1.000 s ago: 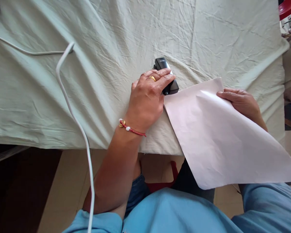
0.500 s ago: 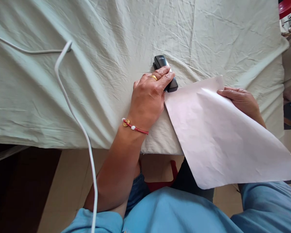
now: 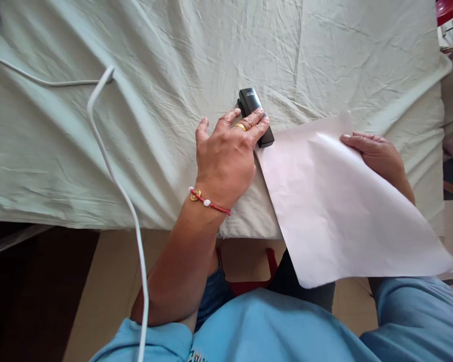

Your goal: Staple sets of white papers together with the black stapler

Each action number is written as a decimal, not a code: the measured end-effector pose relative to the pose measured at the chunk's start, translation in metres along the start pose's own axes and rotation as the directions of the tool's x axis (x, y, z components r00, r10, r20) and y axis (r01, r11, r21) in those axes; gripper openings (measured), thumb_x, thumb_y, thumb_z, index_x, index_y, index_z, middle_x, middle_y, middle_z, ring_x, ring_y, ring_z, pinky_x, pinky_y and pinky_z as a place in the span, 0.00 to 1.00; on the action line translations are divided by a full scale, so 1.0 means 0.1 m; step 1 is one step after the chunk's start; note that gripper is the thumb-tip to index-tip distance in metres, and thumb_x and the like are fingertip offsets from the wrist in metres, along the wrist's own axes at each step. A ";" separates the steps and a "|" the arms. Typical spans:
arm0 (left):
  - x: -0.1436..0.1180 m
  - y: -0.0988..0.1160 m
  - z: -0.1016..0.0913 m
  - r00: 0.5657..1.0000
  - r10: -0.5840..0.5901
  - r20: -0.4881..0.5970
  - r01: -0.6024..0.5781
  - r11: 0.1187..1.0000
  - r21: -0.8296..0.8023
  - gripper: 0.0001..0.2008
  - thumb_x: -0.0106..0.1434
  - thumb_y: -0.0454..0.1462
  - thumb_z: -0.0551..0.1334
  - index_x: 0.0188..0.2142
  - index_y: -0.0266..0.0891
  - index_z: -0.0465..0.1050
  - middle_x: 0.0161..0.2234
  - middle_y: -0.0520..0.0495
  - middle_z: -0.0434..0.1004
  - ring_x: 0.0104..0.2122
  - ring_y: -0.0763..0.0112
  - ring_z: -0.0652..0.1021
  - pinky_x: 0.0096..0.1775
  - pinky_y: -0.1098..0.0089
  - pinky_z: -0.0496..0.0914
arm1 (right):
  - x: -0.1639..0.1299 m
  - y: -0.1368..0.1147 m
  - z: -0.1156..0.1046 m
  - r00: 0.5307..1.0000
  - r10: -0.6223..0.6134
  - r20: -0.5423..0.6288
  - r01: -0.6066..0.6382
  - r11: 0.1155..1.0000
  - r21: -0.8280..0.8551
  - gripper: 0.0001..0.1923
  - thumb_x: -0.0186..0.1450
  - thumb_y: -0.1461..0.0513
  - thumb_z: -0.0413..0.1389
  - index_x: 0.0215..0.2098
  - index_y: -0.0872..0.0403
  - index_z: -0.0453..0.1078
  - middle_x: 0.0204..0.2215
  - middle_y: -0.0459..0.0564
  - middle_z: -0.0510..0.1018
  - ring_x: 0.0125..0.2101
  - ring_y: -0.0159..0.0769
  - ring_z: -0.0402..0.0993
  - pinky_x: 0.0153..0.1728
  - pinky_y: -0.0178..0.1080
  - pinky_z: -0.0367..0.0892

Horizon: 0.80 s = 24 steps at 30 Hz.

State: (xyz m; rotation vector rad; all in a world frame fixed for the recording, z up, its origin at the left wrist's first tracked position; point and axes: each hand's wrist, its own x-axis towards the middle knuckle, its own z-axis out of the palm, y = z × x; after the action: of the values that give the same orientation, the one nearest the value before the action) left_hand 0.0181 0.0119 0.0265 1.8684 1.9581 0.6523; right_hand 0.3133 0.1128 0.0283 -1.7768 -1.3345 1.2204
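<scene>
A black stapler (image 3: 251,103) lies on the cloth-covered table, angled toward the white paper. My left hand (image 3: 226,153) rests over it, palm down, with two fingertips on its top and the other visible fingers spread to the left. The thumb is hidden. At the stapler's near end is the left corner of the large white paper (image 3: 335,201); whether it sits between the jaws I cannot tell. My right hand (image 3: 379,156) pinches the paper's far right edge, its fingers partly behind the sheet. The paper's near part hangs past the table edge above my lap.
A pale green cloth (image 3: 173,60), wrinkled, covers the table. A white cable (image 3: 115,176) runs across the left side and down over the front edge. Below the edge is a red stool (image 3: 249,286). A red object (image 3: 451,10) shows at the far right corner.
The outer fingers of my left hand have spread and lifted outward, while two fingertips stay on the stapler. The paper's near edge has shifted slightly up and left.
</scene>
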 end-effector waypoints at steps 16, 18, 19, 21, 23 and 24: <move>0.15 -0.19 0.16 0.951 0.055 -0.304 -0.136 0.959 -0.251 0.15 0.74 0.34 0.63 0.55 0.48 0.85 0.60 0.43 0.83 0.64 0.50 0.76 0.69 0.48 0.69 | -0.03 0.05 0.14 0.975 -0.061 0.212 0.038 0.993 0.111 0.25 0.46 0.45 0.82 0.34 0.51 0.88 0.27 0.45 0.87 0.21 0.29 0.78 0.18 0.28 0.72; 0.12 -0.17 0.15 0.959 0.053 -0.279 -0.124 0.962 -0.242 0.17 0.71 0.38 0.69 0.58 0.48 0.83 0.57 0.42 0.81 0.60 0.49 0.78 0.65 0.52 0.72 | -0.03 0.05 0.15 0.974 -0.068 0.217 0.043 0.992 0.115 0.25 0.46 0.46 0.82 0.34 0.51 0.88 0.28 0.45 0.87 0.21 0.29 0.78 0.18 0.28 0.72; 0.11 -0.15 0.15 0.969 0.053 -0.242 -0.112 0.964 -0.239 0.20 0.69 0.38 0.71 0.59 0.50 0.83 0.53 0.43 0.82 0.58 0.50 0.80 0.62 0.53 0.73 | -0.03 0.05 0.15 0.973 -0.067 0.219 0.042 0.992 0.117 0.25 0.46 0.46 0.82 0.35 0.51 0.88 0.28 0.44 0.87 0.21 0.29 0.78 0.18 0.28 0.72; 0.09 -0.15 0.17 0.988 0.030 -0.149 -0.066 0.968 -0.242 0.22 0.67 0.37 0.72 0.60 0.53 0.82 0.45 0.46 0.82 0.53 0.51 0.82 0.57 0.56 0.76 | -0.03 0.04 0.14 0.974 -0.056 0.220 0.029 0.992 0.125 0.24 0.46 0.46 0.82 0.35 0.50 0.88 0.27 0.44 0.87 0.21 0.29 0.78 0.18 0.28 0.72; 0.10 -0.19 0.19 0.993 -0.033 -0.112 0.004 0.967 -0.255 0.24 0.67 0.35 0.69 0.61 0.56 0.82 0.40 0.48 0.82 0.49 0.52 0.83 0.53 0.58 0.76 | -0.04 0.04 0.13 0.975 -0.038 0.218 0.008 0.990 0.137 0.24 0.46 0.47 0.82 0.35 0.50 0.88 0.27 0.44 0.87 0.21 0.30 0.78 0.18 0.29 0.72; 0.11 -0.22 0.21 0.990 -0.071 -0.119 0.037 0.964 -0.265 0.25 0.68 0.35 0.68 0.62 0.57 0.81 0.39 0.48 0.82 0.48 0.53 0.83 0.53 0.59 0.76 | -0.05 0.03 0.12 0.976 -0.030 0.218 -0.002 0.989 0.145 0.23 0.46 0.48 0.82 0.35 0.50 0.88 0.27 0.45 0.87 0.21 0.30 0.78 0.18 0.29 0.73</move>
State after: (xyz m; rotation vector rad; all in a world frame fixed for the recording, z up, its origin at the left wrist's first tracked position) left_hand 0.0106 0.0240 -0.0019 1.6435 1.8842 0.9842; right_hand 0.3030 0.1058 0.0222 -1.5645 -1.3390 1.5016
